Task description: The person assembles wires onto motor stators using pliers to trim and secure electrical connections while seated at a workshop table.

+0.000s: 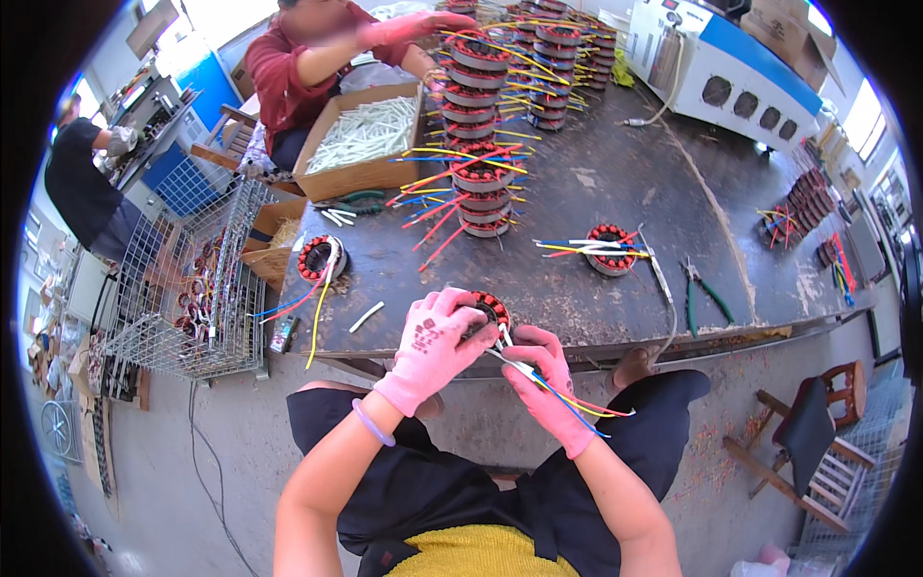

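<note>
My left hand point(431, 344), in a pink glove with grey fingertips, is closed around a motor stator point(493, 307) with red windings, just off the table's near edge. Beside it my right hand point(550, 389), gloved alike, pinches the stator's lead wires point(575, 398) where white sleeving covers them. Red, yellow and blue wire ends trail out past that hand to the right. Part of the stator is hidden by my left fingers. A loose white sleeve point(366, 316) lies on the table left of my hands. Another stator point(322, 260) with sleeved leads sits farther left.
Tall stator stacks point(481, 125) rise from the dark table point(615, 106). A wired stator point(611, 250), a soldering iron point(660, 273) and green-handled pliers point(705, 295) lie right. A co-worker point(317, 67) sits behind a cardboard box point(361, 181) of white sleeves; a wire cage point(183, 337) stands left.
</note>
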Motion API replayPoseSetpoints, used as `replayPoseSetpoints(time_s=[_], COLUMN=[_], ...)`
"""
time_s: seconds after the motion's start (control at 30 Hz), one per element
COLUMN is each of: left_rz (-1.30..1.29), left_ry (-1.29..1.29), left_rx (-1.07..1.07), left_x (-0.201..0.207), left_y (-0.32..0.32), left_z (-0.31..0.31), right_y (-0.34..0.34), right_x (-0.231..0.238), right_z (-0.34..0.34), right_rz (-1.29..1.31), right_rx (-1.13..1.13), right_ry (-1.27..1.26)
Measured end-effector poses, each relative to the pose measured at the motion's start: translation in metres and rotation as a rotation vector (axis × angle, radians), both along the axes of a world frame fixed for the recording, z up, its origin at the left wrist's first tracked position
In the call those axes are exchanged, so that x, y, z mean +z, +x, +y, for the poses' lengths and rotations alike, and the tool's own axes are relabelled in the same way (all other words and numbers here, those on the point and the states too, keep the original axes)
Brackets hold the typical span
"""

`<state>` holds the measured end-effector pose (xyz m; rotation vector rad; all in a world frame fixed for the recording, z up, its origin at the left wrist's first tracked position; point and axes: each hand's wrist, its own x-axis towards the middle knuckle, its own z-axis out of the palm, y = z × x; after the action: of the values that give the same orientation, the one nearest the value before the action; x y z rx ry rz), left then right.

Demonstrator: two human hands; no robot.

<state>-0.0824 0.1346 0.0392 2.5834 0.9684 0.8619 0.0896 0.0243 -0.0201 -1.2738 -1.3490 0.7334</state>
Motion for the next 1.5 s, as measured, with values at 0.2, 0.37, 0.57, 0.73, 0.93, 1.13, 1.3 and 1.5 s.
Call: replayPoseSetpoints(time_s=[0.2, 0.37, 0.57, 0.73, 0.93, 1.13, 1.3, 1.5], left_rz=[0.012, -0.398, -0.596, -0.659, 0.053, 0.236, 0.264, 0.29], left_ry=[-0.04, -0.454, -0.503, -0.46, -0.174, 0.11, 0.147, 0.194], left_rx=[-0.013, 0.034, 0.116, 0.099, 0.245, 0.335, 0.383, 0.411], left_x=[-0.014, -0.025, -0.011, 0.021, 0.015, -0.008, -0.016, -0.02], left_y=[0.008, 0.001, 0.015, -0.01, -0.078, -0.1, -0.111, -0.115], left_z=[-0.001, -0.004, -0.006, 0.013, 0.033, 0.039, 0.046, 0.05], right_y=[-0.004, -0.002, -0.002, -0.002, -0.002, -0.004, -0.004, -0.005], right_x=[0.008, 0.008, 0.009, 0.016, 0.013, 0.013, 0.009, 0.011], right_z=[0.002, 0.005, 0.003, 0.003, 0.003, 0.003, 0.003, 0.003], right_rz=[-0.039, -0.027, -0.053, 0.011, 0.007, -0.008, -0.018, -0.01], right_rx=[0.009, 0.026, 0.034, 0.05, 0.045, 0.018, 0.022, 0.026], right_ry=[0.037, 0.031, -0.01, -0.05, -0.061, -0.07, -0.06, -0.073])
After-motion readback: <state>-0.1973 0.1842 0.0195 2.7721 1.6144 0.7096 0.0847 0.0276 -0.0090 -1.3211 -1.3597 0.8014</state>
